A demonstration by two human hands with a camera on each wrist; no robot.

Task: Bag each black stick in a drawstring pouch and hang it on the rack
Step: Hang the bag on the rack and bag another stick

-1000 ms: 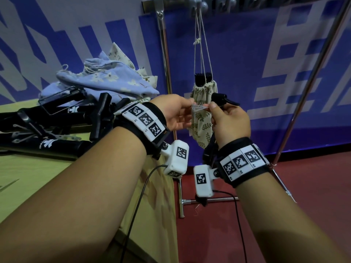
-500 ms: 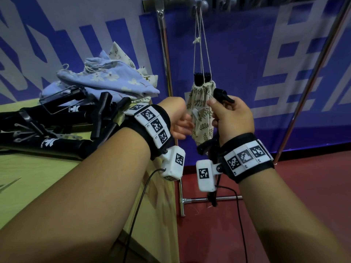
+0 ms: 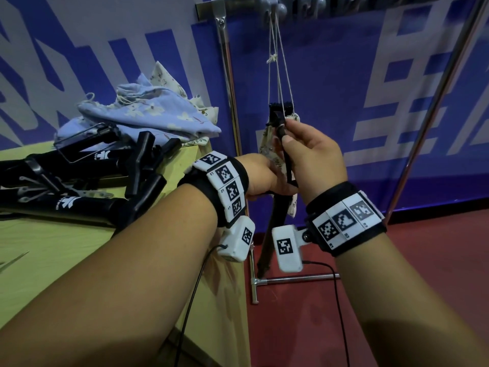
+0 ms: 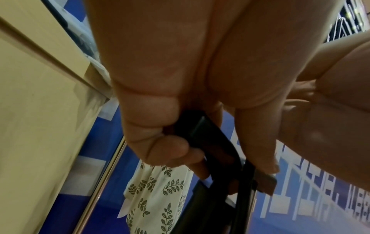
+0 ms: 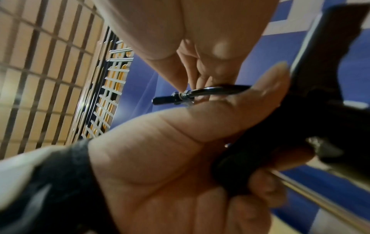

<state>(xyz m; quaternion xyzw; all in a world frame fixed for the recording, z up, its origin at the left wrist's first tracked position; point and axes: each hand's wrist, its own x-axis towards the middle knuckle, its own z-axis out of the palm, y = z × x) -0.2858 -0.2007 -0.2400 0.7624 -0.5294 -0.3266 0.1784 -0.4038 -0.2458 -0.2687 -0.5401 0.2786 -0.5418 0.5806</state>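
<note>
On the table (image 3: 53, 250), toward its far edge, black sticks (image 3: 87, 181) lie in a loose heap with their ends crossing. Behind them, at the far right corner, blue and leaf-print pouches (image 3: 148, 115) are piled against the blue-and-white banner (image 3: 344, 88).

Just past the table's right edge stands the rack (image 3: 227, 83), its upright post rising to a top bar with hooks. From one hook a leaf-print pouch (image 3: 267, 147) hangs by its drawstring (image 3: 272, 59), the cords knotted partway down. The black top of a stick (image 3: 281, 107) pokes out of the pouch mouth.

The left hand (image 3: 260, 176) is off the table's right edge, in front of the lower part of the hanging pouch. In the left wrist view its fingers (image 4: 160, 114) curl round a black stick (image 4: 212, 148), with the leaf-print pouch (image 4: 160, 190) behind and below it. The lower end of this stick (image 3: 275, 221) runs down toward the red floor (image 3: 397, 260).

The right hand (image 3: 313, 157) is just right of the left one, nearly touching it, and grasps the upper part of the same stick. Its thumb and forefinger pinch the stick's thin black upper part beside the pouch mouth. In the right wrist view the thumb (image 5: 240, 107) presses along the stick (image 5: 310, 110) while the other fingers wrap it from below; a small metal bolt (image 5: 176, 96) juts out between the two hands.
</note>
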